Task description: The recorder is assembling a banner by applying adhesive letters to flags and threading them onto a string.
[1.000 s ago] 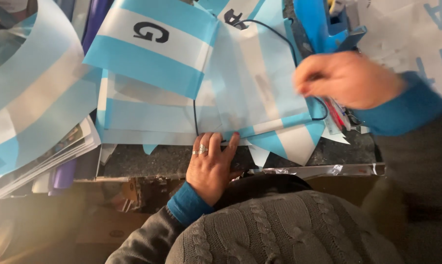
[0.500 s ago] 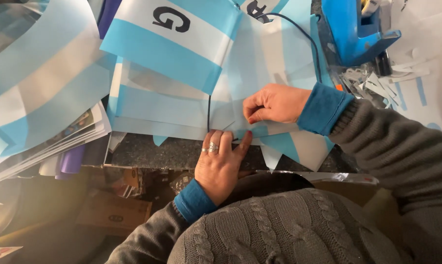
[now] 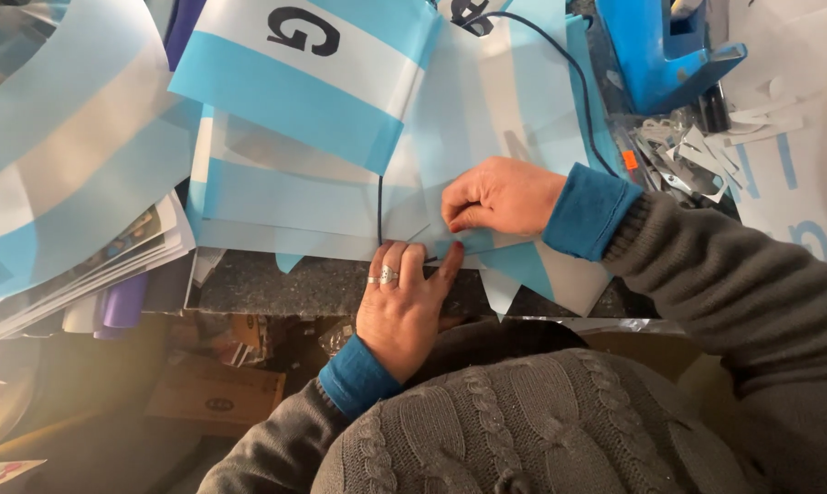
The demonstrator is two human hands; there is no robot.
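The left hand (image 3: 402, 306) lies flat, fingers together and stretched forward, pressing down on the near edge of a pale blue-and-white pennant (image 3: 486, 197) where it meets the dark counter edge (image 3: 276, 285). Two rings sit on one finger. The right hand (image 3: 497, 195) is curled loosely, knuckles up, its fingertips pinched on the same pennant just beyond the left fingertips; the two hands almost touch. What exactly sits between those pinched fingertips is too small to make out, though a thin pale sliver pokes out to the left of them. Both wrists show teal cuffs under grey knitted sleeves.

A thin black cord (image 3: 379, 206) runs straight up from beside the left fingertips, and another length of it (image 3: 573, 78) curves across the sheets toward the top. I count at least three swallow-tailed points hanging over the counter edge below the hands.

Above the hands, one striped flag with a black letter (image 3: 294, 69) lies tilted on top of the stack. To the left, a loose heap of blue-and-white striped sheets (image 3: 61, 155) spills over a pile of papers. At the upper right stands one blue plastic tool (image 3: 656, 50), with a small litter of cut paper scraps (image 3: 697, 155) beside it.
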